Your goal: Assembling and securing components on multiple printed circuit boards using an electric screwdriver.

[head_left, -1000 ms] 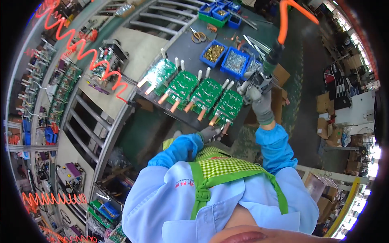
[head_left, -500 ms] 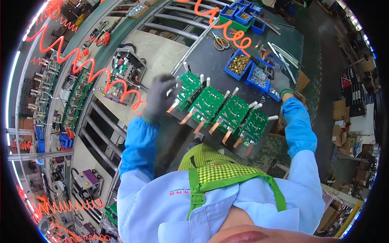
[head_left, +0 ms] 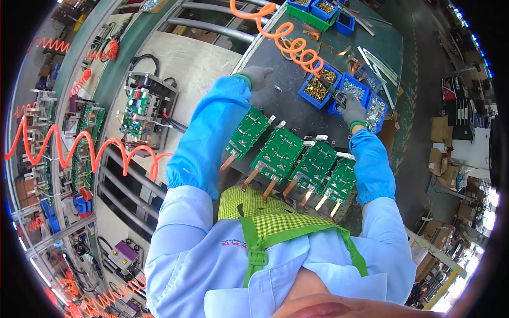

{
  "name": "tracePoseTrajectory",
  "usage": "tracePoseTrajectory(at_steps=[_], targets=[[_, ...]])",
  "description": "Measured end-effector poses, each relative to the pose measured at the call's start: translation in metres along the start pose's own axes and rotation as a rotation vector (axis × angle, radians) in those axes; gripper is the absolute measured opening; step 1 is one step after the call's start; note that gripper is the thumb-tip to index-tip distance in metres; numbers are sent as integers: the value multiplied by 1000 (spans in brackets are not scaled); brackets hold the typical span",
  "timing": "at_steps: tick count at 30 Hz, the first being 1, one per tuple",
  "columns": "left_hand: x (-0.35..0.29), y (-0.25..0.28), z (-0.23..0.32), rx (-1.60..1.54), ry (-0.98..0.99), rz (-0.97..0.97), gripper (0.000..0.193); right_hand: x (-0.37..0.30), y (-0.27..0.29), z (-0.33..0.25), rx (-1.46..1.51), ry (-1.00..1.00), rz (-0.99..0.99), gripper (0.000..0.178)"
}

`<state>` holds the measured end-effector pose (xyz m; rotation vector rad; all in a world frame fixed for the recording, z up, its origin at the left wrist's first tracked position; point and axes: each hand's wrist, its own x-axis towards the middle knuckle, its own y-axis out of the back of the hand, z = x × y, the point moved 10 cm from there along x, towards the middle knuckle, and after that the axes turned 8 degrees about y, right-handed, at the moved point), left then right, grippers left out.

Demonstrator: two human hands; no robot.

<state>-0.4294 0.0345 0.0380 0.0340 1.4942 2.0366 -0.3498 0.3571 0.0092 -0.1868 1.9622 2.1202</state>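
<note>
My left hand, in a grey glove, reaches over the dark bench beyond the circuit boards, with a finger stretched out and nothing visible in it. A small light-coloured piece lies on the bench close to that finger. My gloved right hand is closed on a dark power screwdriver with an orange coiled hose, above the blue bins. Along the bench's near edge lie several green circuit boards with copper strips toward me and white parts on their far ends.
Blue bins hold brass-coloured parts and silver screws. Scissors and white strips lie farther back. On the left, a roller conveyor carries a plate with a wired assembly.
My left hand has moved away from the leftmost board, farther out over the bench and to the right. My right hand has shifted slightly left and nearer with the screwdriver. The view has shifted.
</note>
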Motion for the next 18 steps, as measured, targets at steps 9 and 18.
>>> tracePoseTrajectory(at_steps=[9, 18], targets=[[-242, 72, 54, -465, -117, 383, 23, -28, 19, -46, -96, 212, -44, 56], [-543, -183, -55, -681, 664, 197, 38, -37, 37, -71, -4, 157, -114, 84]])
